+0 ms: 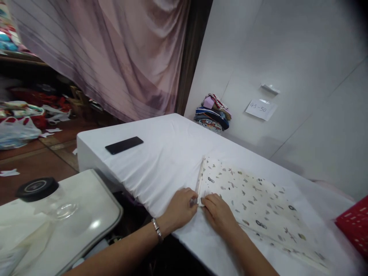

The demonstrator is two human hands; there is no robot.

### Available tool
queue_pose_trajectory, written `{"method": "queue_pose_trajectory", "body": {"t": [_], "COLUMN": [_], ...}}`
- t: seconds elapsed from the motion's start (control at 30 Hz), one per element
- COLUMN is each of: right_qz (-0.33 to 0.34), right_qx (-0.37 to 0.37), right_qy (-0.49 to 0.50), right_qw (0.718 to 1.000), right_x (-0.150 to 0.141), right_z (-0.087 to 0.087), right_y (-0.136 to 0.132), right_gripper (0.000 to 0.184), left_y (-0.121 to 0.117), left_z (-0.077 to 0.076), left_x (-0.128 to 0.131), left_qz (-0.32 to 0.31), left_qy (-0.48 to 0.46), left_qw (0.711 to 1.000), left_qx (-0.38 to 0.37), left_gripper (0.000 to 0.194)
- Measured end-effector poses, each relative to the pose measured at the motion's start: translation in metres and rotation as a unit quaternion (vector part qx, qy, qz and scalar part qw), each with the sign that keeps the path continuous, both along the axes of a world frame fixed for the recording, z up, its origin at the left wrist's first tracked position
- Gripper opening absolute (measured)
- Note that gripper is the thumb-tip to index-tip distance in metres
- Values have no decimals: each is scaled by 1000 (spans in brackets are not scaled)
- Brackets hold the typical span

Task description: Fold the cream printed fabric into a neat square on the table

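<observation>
A cream cloth with a small dark print [247, 195] lies flat on the white-covered table, its left edge folded into a narrow strip. At the near end of that strip, my left hand [181, 207] pinches the cloth's corner between thumb and fingers. Right beside it, my right hand [219, 212] has its fingers closed on the same corner from the other side. A bracelet [156, 230] circles my left wrist.
A black phone-like slab [124, 145] rests on the white tabletop [161, 134]. Folded clothes [212, 113] are piled at the wall, below a paper note [261, 109]. A lidded clear jar [38, 189] stands on a pale surface at left. Something red [355, 226] sits at right.
</observation>
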State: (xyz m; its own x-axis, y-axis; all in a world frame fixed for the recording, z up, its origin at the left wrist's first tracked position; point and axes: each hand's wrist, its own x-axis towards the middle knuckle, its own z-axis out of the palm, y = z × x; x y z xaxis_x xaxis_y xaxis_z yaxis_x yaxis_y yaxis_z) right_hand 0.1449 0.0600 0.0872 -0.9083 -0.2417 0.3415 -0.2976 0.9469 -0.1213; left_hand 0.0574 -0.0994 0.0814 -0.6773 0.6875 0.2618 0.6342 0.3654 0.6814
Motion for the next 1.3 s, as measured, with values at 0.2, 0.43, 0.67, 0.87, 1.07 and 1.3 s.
{"method": "queue_pose_trajectory", "body": {"t": [0.2,0.43,0.67,0.87,1.07,1.3], "right_qz": [-1,-28,-45,-32,-52,-83], "right_qx": [-11,18,45,40,19,-12], "right_qy": [8,25,75,35,43,4], "right_qw": [1000,999,995,998,998,996], "right_x": [4,16,32,35,32,40], "right_z": [-9,-11,-13,-14,-16,-3], "right_y": [4,14,32,31,25,23], "right_gripper": [32,35,40,39,36,31], "left_y": [2,2,3,2,19,56], "left_z": [4,2,3,7,26,-3], "left_x": [2,3,2,-1,-7,-12], "left_qz": [-18,-26,-54,-68,-83,-162], "left_qy": [-10,-5,-6,13,45,177], "left_qw": [999,1000,998,997,995,970], "left_qx": [29,17,8,-16,13,-27], "left_gripper": [19,11,11,12,17,35]}}
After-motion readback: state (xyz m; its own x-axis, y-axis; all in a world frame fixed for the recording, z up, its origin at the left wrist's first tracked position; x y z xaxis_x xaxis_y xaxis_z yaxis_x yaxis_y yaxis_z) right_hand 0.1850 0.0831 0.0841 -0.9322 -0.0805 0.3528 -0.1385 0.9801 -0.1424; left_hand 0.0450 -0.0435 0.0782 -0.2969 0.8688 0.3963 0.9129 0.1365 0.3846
